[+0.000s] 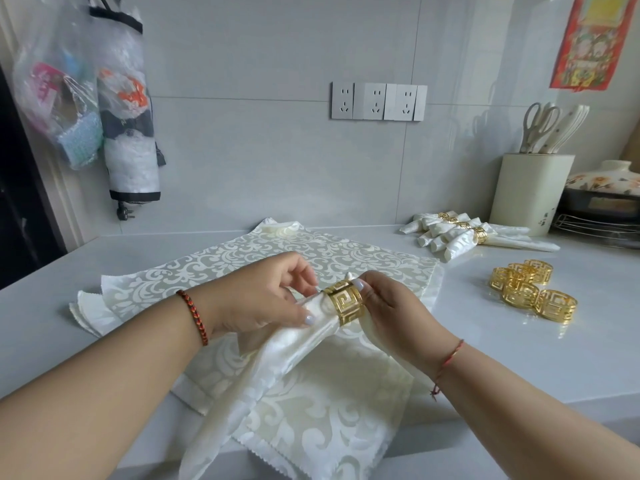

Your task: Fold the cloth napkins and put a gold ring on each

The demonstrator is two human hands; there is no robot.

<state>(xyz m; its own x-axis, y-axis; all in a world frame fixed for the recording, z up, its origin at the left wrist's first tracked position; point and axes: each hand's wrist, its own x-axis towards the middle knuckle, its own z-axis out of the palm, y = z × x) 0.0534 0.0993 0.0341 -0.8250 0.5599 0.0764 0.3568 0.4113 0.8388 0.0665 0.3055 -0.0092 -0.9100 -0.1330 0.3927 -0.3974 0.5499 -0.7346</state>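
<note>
- One gold ring (344,304) sits around one gathered napkin (277,368), near its narrow end; the napkin is held just above the flat cloths in the middle of the tabletop (519,341).
- This napkin's long axis runs diagonally: the bunched tip pokes out of the ring toward the upper right, away from the person, and the loose wide end fans down to the lower left, over the near edge of the tabletop.
- The ring's opening lies along that same diagonal, its cut-out key pattern facing the camera.
- Left hand (263,296): fingers closed on the napkin just left of the ring, thumb pressed on the cloth below it.
- Right hand (391,310): fingers gripping the ring from its right side, thumb tip on the ring's upper rim.
- Each wrist bears one cord bracelet, a braided one on the left and a thin red one on the right.
- Flat damask cloths (263,258) lie spread in a stack under the hands; several layers show at the left edges, but the exact count cannot be told.
- Finished napkins (460,233) lie at the back right: three ringed bundles, side by side and touching, long axes running left to right.
- Loose spare rings (530,289) lie in a cluster to the right; about five, touching one another.
- One cream knife block (530,192) stands behind the finished napkins.
</note>
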